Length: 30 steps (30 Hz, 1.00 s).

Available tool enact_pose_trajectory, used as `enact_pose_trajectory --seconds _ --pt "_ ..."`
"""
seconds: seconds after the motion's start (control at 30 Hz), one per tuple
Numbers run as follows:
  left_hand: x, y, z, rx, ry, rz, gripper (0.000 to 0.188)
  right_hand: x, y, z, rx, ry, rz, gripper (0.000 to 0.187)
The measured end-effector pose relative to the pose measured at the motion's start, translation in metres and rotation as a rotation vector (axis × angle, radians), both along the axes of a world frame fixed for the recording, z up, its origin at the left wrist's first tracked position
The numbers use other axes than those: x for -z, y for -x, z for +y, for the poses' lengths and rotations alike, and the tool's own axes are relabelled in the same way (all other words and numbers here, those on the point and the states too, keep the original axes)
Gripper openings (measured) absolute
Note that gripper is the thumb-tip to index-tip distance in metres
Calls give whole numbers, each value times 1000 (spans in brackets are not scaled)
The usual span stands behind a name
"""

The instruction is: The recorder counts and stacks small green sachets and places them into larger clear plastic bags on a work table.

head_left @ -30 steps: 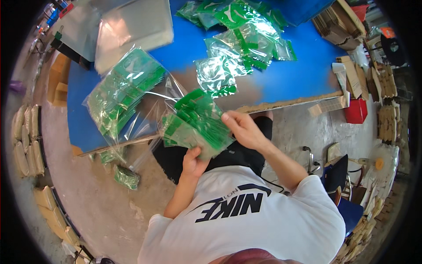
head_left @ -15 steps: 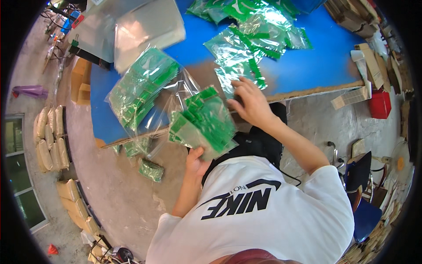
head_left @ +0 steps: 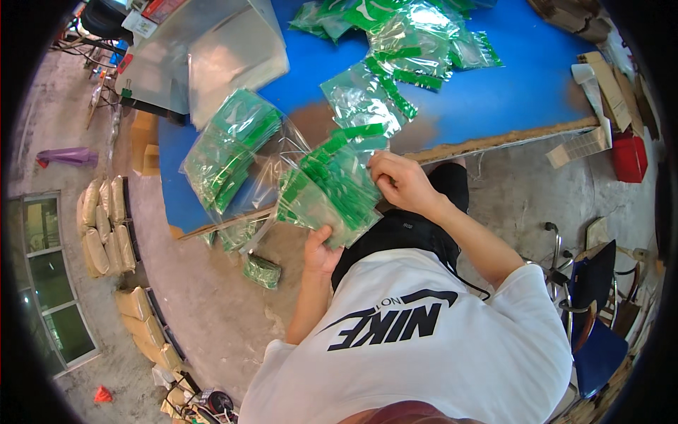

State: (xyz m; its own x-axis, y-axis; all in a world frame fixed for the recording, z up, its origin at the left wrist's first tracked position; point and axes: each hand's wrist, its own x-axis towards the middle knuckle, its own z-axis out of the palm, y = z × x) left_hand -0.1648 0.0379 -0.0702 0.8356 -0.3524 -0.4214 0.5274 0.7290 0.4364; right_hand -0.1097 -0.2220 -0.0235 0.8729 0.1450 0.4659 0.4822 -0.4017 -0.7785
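Note:
My left hand (head_left: pixel 323 253) grips the lower corner of a fanned stack of clear plastic bags with green bands (head_left: pixel 332 187), thumb on top. At the stack's right edge my right hand (head_left: pixel 404 184) pinches a clear, green-edged plastic bag (head_left: pixel 369 140), which overlaps the top of the stack. Beyond it, on the blue table (head_left: pixel 522 92), lies a loose heap of similar bags (head_left: pixel 417 46), with one nearer bag (head_left: pixel 364 97) toward me. To the left, a neat bundle of these bags (head_left: pixel 233 148) rests in a large clear plastic sack.
Large clear sheets (head_left: pixel 236 71) lie at the table's far left, beside a cardboard box (head_left: pixel 145 145). A wrapped green packet (head_left: pixel 262 271) is on the floor below the table's edge. A red bin (head_left: pixel 628 159) and a blue chair (head_left: pixel 600 353) stand at right.
My right hand has come back from the loose bags toward the stack, bringing a bag with it, and its fingers have closed. My left hand keeps holding the stack.

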Motion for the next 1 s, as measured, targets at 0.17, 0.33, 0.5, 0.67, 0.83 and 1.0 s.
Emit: enact_pose_trajectory --seconds 0.17,0.33,0.5,0.67,0.83,1.0 --pt "-2 -2 -14 -7 -144 -19 62 -17 -30 14 -32 -173 220 8" --pt "-2 9 -10 -1 -97 -28 62 -18 -89 40 594 313 -125 28" --pt "9 18 14 -65 -74 -24 65 -2 -74 24 190 347 -6 41" --pt "15 7 3 -62 -22 -43 62 -15 -50 -15 -89 178 78 34" --pt "2 0 -32 -28 -14 -16 57 -6 -56 -21 -187 -60 480 49" --pt "-4 -6 -49 -45 -54 66 54 -19 -35 -32 215 -112 214 37"
